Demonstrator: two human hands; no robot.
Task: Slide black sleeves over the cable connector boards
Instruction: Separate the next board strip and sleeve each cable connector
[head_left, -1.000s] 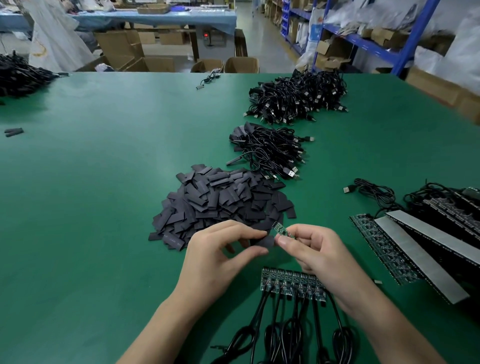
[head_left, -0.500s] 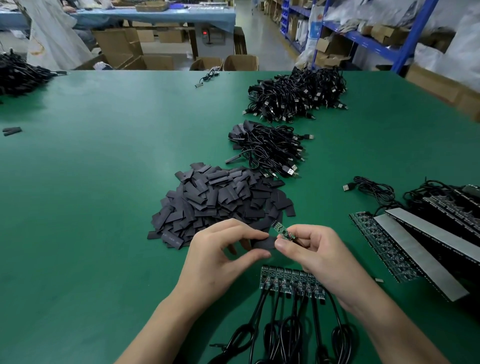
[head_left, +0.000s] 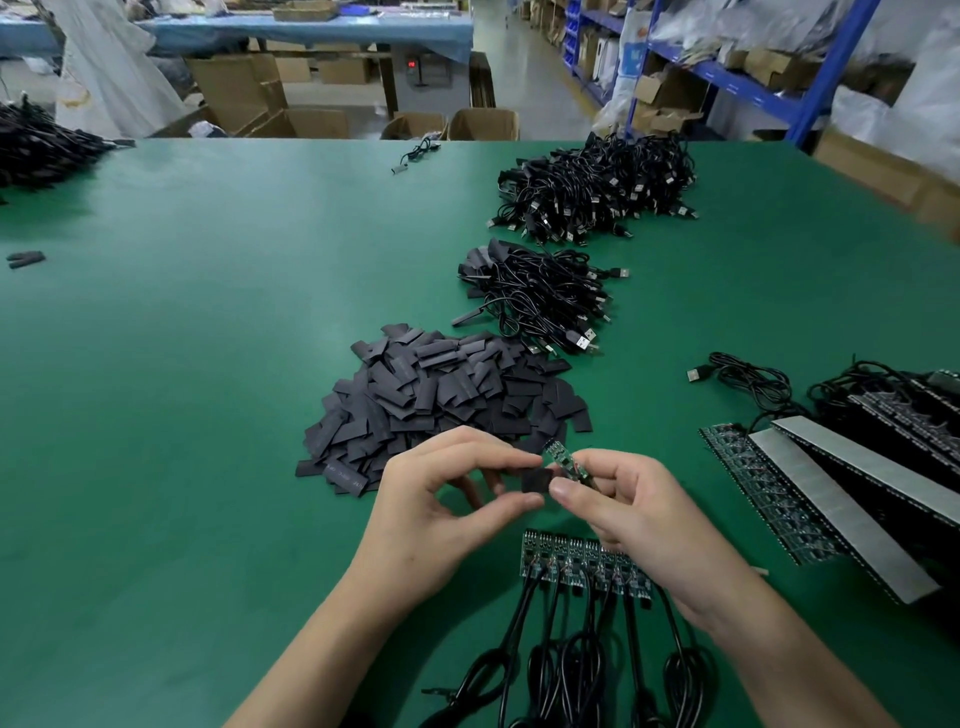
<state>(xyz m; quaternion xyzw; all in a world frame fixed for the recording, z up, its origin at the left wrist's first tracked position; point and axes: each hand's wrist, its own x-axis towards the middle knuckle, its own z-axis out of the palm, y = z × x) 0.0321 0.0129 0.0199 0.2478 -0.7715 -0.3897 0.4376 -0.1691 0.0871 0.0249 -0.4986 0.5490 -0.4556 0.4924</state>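
On the far left of the green table (head_left: 182, 364) lies a heap of black cables (head_left: 36, 150), and nearer, two small black pieces (head_left: 26, 258) lie alone. Left of centre is a big pile of flat black sleeves (head_left: 441, 395). At its near edge, the left hand (head_left: 447, 514) pinches one sleeve (head_left: 535, 480) between curled thumb and forefinger, the other fingers bent behind it. Just right of it, the right hand (head_left: 639, 514) pinches a small green board (head_left: 566, 462) between thumb and curled fingers; the board tilts up and left, its far end bare. The sleeve sits against the board's near part, and I cannot tell whether it has gone over the board at all. Both are held above the table. Near the person, under the hands, a row of boards (head_left: 582, 564) lies side by side, each with a black cable (head_left: 571, 665) running nearer. Far of the sleeve pile are a cable bundle (head_left: 535, 296) and, farther still, a larger cable heap (head_left: 597, 182). To the right lies a single coiled cable (head_left: 743, 374), then long panels (head_left: 831, 493) stacked slantwise at the right edge.
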